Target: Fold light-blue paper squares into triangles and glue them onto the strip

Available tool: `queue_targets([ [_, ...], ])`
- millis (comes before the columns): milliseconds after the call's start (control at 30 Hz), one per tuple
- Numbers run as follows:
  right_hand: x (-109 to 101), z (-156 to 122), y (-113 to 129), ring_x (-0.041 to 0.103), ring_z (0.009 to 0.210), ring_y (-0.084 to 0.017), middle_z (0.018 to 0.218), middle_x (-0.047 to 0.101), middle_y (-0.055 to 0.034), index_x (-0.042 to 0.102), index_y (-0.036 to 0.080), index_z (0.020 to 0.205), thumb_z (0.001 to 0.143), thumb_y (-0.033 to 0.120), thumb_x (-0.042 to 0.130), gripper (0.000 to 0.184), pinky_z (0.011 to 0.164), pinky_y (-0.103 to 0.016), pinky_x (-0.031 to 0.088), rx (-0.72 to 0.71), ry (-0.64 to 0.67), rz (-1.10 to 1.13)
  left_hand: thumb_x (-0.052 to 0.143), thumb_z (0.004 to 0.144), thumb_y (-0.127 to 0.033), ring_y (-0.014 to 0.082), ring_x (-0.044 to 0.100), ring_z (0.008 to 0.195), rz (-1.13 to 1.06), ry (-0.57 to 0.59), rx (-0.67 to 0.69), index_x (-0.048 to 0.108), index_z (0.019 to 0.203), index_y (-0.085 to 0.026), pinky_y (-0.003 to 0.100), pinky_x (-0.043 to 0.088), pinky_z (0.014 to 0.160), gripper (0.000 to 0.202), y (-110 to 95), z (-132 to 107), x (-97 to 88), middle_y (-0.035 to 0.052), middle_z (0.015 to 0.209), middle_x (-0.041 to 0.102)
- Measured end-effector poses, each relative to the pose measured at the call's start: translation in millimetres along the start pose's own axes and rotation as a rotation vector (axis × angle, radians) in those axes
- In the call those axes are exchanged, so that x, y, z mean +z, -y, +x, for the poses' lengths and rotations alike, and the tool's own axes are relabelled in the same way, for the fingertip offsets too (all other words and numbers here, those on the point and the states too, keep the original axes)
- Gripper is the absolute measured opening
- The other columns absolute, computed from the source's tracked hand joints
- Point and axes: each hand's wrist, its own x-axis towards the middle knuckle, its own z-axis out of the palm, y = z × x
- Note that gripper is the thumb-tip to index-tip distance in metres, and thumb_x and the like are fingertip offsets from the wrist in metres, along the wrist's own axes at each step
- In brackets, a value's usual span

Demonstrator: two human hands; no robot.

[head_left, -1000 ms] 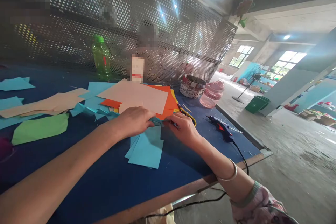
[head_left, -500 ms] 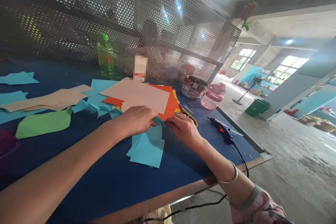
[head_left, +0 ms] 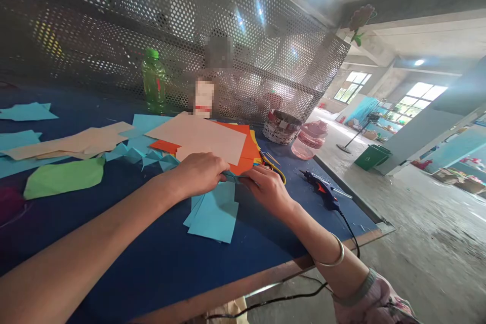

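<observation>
Between my two hands a small piece of blue paper (head_left: 234, 178) is pinched at both ends, mostly covered by the fingers. My left hand (head_left: 201, 172) is closed on its left end, and my right hand (head_left: 268, 185) grips the right end. Below them, blue paper sheets (head_left: 214, 215) lie stacked on the blue table (head_left: 159, 258). Just beyond are a pale pink sheet (head_left: 197, 134) and orange paper (head_left: 248, 144). Folded blue paper pieces (head_left: 134, 154) sit left of my left hand. Yellow-handled scissors (head_left: 280, 174) lie partly hidden behind my right hand.
A glue gun (head_left: 322, 190) with its cord rests at the right. Behind stand a green bottle (head_left: 153, 81), a round container (head_left: 280, 129) and a pink plastic jug (head_left: 309, 140), before a perforated metal panel (head_left: 174, 10). Green paper (head_left: 64, 178) and beige paper (head_left: 83, 143) lie left.
Both hands stay almost in place, still holding the small blue paper. The view has shifted very slightly.
</observation>
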Motion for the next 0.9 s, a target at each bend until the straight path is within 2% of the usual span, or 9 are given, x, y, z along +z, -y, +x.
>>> queue_targets([
  [367,0.8,-1.8,0.2,0.064,0.073,-0.017,0.077,0.071,-0.0053,0.071,0.019,0.087,0.097,0.022,0.058,0.017,0.072,-0.027,0.045,0.007,0.012,-0.005,0.055,0.091,-0.027,0.0302,0.068,0.090,0.003,-0.020,0.005,0.075,0.089,-0.023,0.034,0.046,0.066,0.020,0.4,-1.0,0.2,0.0109,0.092,0.074],
  [533,2.5,-2.6,-0.9,0.064,0.074,-0.017,0.079,0.071,-0.0056,0.070,0.019,0.087,0.097,0.022,0.058,0.016,0.071,-0.027,0.045,0.005,0.013,0.002,0.056,0.090,-0.025,0.0277,0.069,0.084,-0.009,-0.011,0.001,0.075,0.088,-0.023,0.033,0.045,0.065,0.019,-1.6,-0.9,-1.0,0.0102,0.090,0.074],
  [767,3.0,-2.3,0.4,0.065,0.075,-0.017,0.080,0.072,-0.0064,0.070,0.017,0.088,0.095,0.018,0.059,0.013,0.072,-0.027,0.046,0.009,0.018,0.023,0.054,0.090,-0.026,0.0292,0.069,0.091,-0.005,-0.033,0.006,0.074,0.088,-0.023,0.033,0.046,0.066,0.020,-2.6,-2.8,-1.2,0.0100,0.091,0.075],
  [900,2.2,-1.6,5.0,0.065,0.075,-0.017,0.079,0.071,-0.0047,0.069,0.019,0.088,0.092,0.017,0.063,0.008,0.070,-0.026,0.046,0.024,0.025,0.042,0.053,0.089,-0.024,0.0279,0.070,0.085,0.003,-0.042,0.005,0.073,0.085,-0.022,0.034,0.047,0.066,0.021,-3.8,-4.1,-0.9,0.0109,0.093,0.075],
])
